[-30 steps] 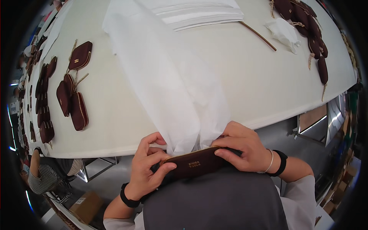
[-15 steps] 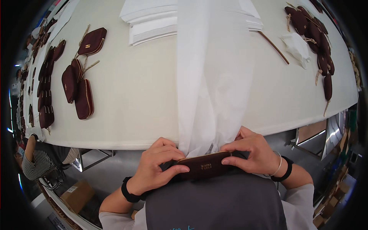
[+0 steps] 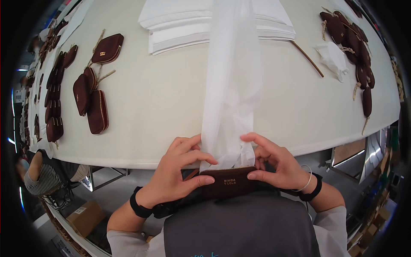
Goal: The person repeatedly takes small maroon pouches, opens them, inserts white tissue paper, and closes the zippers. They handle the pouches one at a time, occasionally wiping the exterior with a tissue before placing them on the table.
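A dark burgundy zip purse (image 3: 229, 185) with gold lettering and a gold zip along its top is held upright against my lap, at the table's near edge. My left hand (image 3: 180, 165) grips its left side, thumb on the front and index finger reaching to the tissue at the opening. My right hand (image 3: 280, 167) holds the right side, thumb on the front, its index finger raised against the tissue. A long strip of white tissue paper (image 3: 233, 85) runs from the purse's open top across the table. Its lower end is crumpled in the opening; how deep it goes is hidden.
Stacked white sheets (image 3: 180, 36) lie at the table's back, with a thin brown stick (image 3: 308, 60) beside them. Several burgundy purses (image 3: 98, 111) lie at left, more (image 3: 352, 43) at right, near crumpled tissue (image 3: 332, 60). Another person's striped sleeve (image 3: 40, 180) shows at left; a cardboard box (image 3: 85, 218) stands below.
The purse has levelled and its front faces me more. My index fingers have moved up and over the tissue, the right one lifting. The tissue strip has gathered narrower.
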Available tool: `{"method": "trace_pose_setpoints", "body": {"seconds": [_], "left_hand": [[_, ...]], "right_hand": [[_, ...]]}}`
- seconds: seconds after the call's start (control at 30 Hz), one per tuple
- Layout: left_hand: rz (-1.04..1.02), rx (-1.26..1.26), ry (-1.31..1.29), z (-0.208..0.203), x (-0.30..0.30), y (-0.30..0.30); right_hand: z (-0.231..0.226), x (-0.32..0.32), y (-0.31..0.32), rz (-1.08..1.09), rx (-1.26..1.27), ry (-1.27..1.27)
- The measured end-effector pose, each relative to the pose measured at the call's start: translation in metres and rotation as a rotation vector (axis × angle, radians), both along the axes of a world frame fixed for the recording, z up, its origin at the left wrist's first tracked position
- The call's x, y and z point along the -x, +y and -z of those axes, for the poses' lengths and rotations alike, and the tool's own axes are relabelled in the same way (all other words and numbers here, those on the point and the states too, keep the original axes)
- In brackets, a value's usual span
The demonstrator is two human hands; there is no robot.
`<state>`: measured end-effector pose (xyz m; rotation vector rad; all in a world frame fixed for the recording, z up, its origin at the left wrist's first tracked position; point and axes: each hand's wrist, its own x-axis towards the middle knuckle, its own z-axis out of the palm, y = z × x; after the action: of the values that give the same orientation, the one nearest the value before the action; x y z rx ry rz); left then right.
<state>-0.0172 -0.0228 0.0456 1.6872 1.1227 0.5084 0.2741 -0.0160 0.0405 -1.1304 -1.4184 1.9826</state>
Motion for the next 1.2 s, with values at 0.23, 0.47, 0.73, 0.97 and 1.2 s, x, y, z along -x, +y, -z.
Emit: {"method": "trace_pose_setpoints", "body": {"seconds": [0.23, 0.47, 0.73, 0.97, 1.2], "left_hand": [[-0.11, 0.352, -0.236, 0.003, -0.002, -0.006], [-0.013, 0.281, -0.126, 0.001, -0.001, 0.0], [-0.159, 0.566, -0.335, -0.006, -0.001, -0.013], [-0.105, 0.651, -0.258, 0.0, 0.008, -0.012], [-0.022, 0.3, -0.123, -0.004, 0.005, -0.012]], "right_hand": [[0.009, -0.005, 0.005, -0.122, -0.031, -0.061], [0.006, -0.006, 0.007, -0.135, -0.138, -0.115], [-0.006, -0.003, -0.007, -0.041, -0.364, -0.057], [-0.004, -0.004, 0.003, -0.119, -0.009, 0.015], [-0.008, -0.007, 0.02, -0.409, -0.234, -0.152]]}}
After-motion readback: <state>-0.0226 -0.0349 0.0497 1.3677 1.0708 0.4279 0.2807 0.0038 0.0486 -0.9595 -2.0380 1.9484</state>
